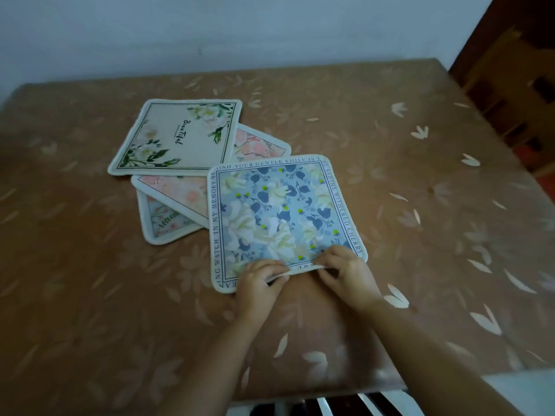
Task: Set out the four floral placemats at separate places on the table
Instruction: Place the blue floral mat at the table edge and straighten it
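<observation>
The counter shows open cloth right, left and near of the overlapping mats. The blue placemat lies near-centre, square, its top turned slightly rightward, over the pink placemat. Left hand and right hand fingers pinch its lifted near edge.

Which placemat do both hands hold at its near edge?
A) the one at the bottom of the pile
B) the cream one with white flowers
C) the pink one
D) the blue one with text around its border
D: the left hand and right hand pinch the near edge of the blue placemat, lifting it slightly off the table.
</observation>
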Motion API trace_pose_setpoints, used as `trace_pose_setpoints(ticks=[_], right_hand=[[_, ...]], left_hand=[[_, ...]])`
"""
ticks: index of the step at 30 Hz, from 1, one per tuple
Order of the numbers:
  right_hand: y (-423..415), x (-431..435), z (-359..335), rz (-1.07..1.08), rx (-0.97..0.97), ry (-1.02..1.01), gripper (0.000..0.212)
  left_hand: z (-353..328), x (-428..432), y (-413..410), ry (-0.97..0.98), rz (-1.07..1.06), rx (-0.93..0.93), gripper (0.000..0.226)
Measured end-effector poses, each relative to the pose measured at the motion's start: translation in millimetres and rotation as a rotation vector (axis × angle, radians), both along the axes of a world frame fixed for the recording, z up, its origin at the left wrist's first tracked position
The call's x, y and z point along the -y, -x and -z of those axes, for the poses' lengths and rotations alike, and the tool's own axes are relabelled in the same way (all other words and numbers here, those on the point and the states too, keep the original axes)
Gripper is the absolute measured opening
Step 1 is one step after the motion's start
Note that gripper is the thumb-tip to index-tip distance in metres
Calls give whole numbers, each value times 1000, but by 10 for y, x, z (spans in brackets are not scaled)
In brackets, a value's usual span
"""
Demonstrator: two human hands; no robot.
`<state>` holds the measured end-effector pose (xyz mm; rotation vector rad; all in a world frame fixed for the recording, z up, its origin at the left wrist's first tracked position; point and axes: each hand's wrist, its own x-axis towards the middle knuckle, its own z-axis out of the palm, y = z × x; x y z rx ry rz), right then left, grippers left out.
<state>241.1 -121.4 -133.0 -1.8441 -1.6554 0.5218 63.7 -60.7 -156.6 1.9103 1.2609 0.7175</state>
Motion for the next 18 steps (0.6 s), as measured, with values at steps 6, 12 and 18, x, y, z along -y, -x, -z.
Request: trace_pose_setpoints(ticks=[6, 12, 18], right_hand=[[-197, 574, -92, 81, -10, 42, 14], [-215, 1144, -197, 133, 37, 72, 17], [-108, 1552, -191, 188, 63, 120, 14]], left_hand=[[-129, 446, -215, 133, 77, 31, 13], [-145, 892, -294, 168, 172, 36, 13], [-73, 1225, -254, 133, 232, -2, 13]])
